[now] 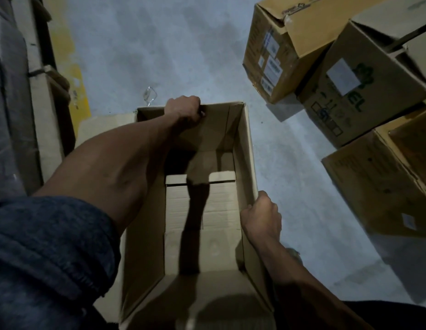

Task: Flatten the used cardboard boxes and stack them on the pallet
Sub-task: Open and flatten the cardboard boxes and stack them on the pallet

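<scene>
An open brown cardboard box (245,148) stands below me on the grey floor, top flaps spread and inner bottom flaps visible. My left hand (184,110) grips the top edge of its far wall, fingers curled over the rim. My right hand (262,216) grips the top edge of its right wall nearer to me. The box still holds its upright shape. One flap (104,129) lies out to the left.
Several unflattened cardboard boxes (345,89) are piled at the right, some with white labels. Flat cardboard and wrapped goods (40,96) line the left edge beside a yellow floor stripe (81,91). A scrap of clear plastic (149,95) lies on the floor beyond the box.
</scene>
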The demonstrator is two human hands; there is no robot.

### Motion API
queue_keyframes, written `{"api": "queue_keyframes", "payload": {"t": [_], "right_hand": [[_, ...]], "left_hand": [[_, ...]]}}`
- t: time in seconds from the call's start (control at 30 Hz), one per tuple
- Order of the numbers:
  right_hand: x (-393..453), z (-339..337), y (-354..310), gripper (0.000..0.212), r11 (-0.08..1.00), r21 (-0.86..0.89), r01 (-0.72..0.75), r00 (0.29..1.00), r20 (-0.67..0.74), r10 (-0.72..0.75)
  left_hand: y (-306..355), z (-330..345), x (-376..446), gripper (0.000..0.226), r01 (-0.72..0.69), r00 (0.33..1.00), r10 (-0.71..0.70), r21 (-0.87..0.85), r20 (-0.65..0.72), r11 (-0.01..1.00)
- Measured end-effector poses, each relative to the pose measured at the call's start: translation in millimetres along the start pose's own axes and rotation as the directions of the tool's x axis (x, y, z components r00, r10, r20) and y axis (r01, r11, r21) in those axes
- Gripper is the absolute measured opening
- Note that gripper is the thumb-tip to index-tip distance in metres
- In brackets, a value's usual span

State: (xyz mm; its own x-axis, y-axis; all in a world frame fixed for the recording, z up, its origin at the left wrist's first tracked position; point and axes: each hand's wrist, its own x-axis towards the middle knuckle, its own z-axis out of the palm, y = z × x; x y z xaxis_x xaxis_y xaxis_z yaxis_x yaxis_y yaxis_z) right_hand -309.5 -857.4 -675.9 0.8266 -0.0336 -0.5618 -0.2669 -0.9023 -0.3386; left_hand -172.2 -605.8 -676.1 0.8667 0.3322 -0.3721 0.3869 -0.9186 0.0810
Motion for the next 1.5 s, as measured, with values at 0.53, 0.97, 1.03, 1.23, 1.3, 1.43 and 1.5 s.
{"api": "queue_keyframes", "payload": {"t": [0.53,0.97,1.03,1.23,1.3,1.43,1.5], "right_hand": [[-8,-6,9,0.032,0.999,0.008,0.048,0.998,-0.044,-0.048],[-54,-13,53,0.048,1.0,-0.031,0.005,0.999,0.045,-0.004],[-59,-11,57,0.053,1.0,-0.007,-0.021,0.998,0.058,0.021],[-67,-1,61,0.046,0.996,0.091,0.023,0.999,0.02,-0.025],[-68,-6,57,0.039,0.993,0.102,0.059,0.998,-0.01,-0.058],[-68,-30,35,0.035,0.984,0.094,0.153,0.987,-0.06,-0.148],[-70,-47,21,0.035,0.974,0.102,0.201,0.978,-0.082,-0.193]], "left_hand": [[-69,80,-203,0.078,0.204,0.967,-0.2,0.008,-0.159,0.979],[-79,137,-301,0.04,0.507,0.854,-0.491,-0.491,0.173,0.709],[-78,137,-300,0.033,0.475,0.873,-0.462,-0.49,0.158,0.731],[-75,129,-300,0.025,0.467,0.861,-0.488,-0.601,0.143,0.648],[-75,121,-299,0.024,0.474,0.843,-0.521,-0.643,0.134,0.602],[-78,96,-297,0.02,0.455,0.821,-0.564,-0.703,0.094,0.546],[-79,78,-298,0.02,0.431,0.818,-0.572,-0.723,0.062,0.539]]}}
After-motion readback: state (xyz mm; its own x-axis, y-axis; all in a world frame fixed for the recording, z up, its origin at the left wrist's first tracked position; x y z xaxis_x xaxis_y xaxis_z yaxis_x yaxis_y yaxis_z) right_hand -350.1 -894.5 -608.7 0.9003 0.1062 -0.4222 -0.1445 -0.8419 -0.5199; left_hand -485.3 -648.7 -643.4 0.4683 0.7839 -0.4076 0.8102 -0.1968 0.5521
